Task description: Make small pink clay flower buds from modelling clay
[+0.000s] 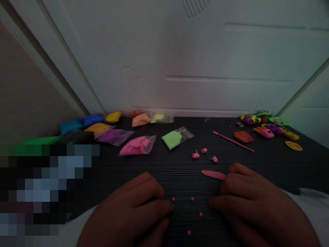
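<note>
My left hand (128,209) is near the table top with fingers bent, thumb and index tip slightly apart, and nothing visible between them. A tiny pink clay ball (173,199) lies just beyond its index fingertip. Several such balls are spread between my hands, among them one pink ball (200,214) and a nearer pink ball (189,233). My right hand (257,202) has curled fingers, with a pink modelling knife (213,174) sticking out leftward from them; its other end is hidden. Beyond it sit three small pink clay buds with green stems, including one bud (195,155).
Bags of coloured clay line the back left, including a pink bag (135,145) and a light green bag (172,139). A thin pink stick tool (232,141) lies beside a red-brown clay piece (243,136). Finished clay shapes (267,132) cluster back right. A white panel (205,61) stands behind.
</note>
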{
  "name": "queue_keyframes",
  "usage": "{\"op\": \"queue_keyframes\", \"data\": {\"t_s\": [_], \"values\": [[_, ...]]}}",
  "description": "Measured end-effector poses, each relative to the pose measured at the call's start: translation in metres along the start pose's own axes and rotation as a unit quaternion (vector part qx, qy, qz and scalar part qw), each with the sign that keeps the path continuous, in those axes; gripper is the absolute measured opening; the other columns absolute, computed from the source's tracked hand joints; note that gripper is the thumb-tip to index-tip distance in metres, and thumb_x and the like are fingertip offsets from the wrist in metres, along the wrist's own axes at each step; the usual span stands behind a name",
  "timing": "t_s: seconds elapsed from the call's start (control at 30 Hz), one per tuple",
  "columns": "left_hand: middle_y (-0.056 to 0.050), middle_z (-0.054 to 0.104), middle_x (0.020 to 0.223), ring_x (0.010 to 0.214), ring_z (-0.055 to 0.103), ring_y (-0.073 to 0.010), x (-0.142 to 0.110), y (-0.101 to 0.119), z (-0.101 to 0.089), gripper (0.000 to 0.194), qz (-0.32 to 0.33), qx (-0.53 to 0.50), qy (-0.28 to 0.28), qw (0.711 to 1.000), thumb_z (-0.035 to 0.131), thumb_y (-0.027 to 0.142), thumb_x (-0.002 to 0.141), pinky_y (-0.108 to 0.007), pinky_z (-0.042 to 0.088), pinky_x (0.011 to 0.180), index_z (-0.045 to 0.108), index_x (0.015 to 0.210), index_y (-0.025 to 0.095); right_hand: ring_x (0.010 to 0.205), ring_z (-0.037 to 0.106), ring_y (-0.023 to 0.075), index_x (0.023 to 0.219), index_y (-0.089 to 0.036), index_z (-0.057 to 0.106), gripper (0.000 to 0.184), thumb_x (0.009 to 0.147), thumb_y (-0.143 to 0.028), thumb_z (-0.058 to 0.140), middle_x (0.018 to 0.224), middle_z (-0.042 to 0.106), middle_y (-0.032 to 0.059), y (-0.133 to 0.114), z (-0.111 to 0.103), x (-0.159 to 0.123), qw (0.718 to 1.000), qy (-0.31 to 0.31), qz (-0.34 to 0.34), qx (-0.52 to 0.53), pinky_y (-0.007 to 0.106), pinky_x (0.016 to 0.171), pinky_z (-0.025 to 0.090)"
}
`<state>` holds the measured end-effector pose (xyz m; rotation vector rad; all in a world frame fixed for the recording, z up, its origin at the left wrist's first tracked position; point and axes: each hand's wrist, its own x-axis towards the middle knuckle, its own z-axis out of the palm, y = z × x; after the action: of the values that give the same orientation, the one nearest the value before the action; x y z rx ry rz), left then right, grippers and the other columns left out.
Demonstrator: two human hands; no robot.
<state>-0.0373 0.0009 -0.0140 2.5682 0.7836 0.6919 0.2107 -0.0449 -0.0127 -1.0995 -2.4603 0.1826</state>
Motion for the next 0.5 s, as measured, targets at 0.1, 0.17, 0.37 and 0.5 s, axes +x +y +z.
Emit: {"op": "queue_keyframes", "data": {"t_s": [0.1,0.17,0.37,0.5], "values": [[0.001,0.053,0.077,0.072,0.049,-0.0129,0.0005,0.0008,0.0002,0.025,-0.002,0.002,-0.007,1.0,0.045,0.009,0.075,-0.025,0.037,0.057,0.059,0.088,0.024,0.062,0.045,0.014,0.085,-0.02,0.058,0.022,0.074,-0.008,0.043,0.068,0.054,-0.0002,0.0002,-0.001,0.0006,1.0,0.013,-0.003,-0.001,0.034,0.064,0.028],[0.001,0.053,0.077,0.072,0.049,-0.013,0.0001,0.001,0.0002,0.025,-0.004,0.008,-0.01,1.0,0.045,0.009,0.075,-0.025,0.037,0.057,0.059,0.088,0.025,0.061,0.045,0.0137,0.086,-0.02,0.058,0.023,0.074,-0.008,0.043,0.066,0.053,-0.0006,0.0005,-0.0009,0.0007,0.999,0.031,-0.013,0.003,0.033,0.063,0.028],[0.002,0.053,0.077,0.071,0.049,-0.0125,-0.0026,0.0002,0.0006,0.025,-0.002,0.006,-0.013,1.0,0.046,0.009,0.075,-0.025,0.037,0.057,0.058,0.089,0.026,0.058,0.043,0.0135,0.083,-0.02,0.06,0.023,0.073,-0.009,0.042,0.063,0.052,-0.0003,0.0013,0.002,0.0012,0.998,0.062,-0.016,-0.001,0.033,0.062,0.028],[0.002,0.053,0.076,0.071,0.049,-0.0119,-0.0024,0.001,0.0,0.023,-0.008,0.008,-0.001,1.0,0.046,0.009,0.075,-0.024,0.038,0.057,0.059,0.086,0.024,0.058,0.043,0.0138,0.081,-0.02,0.061,0.024,0.074,-0.009,0.041,0.062,0.052,0.0,0.0008,0.0026,0.0011,0.998,0.07,-0.008,-0.002,0.033,0.061,0.028]]}}
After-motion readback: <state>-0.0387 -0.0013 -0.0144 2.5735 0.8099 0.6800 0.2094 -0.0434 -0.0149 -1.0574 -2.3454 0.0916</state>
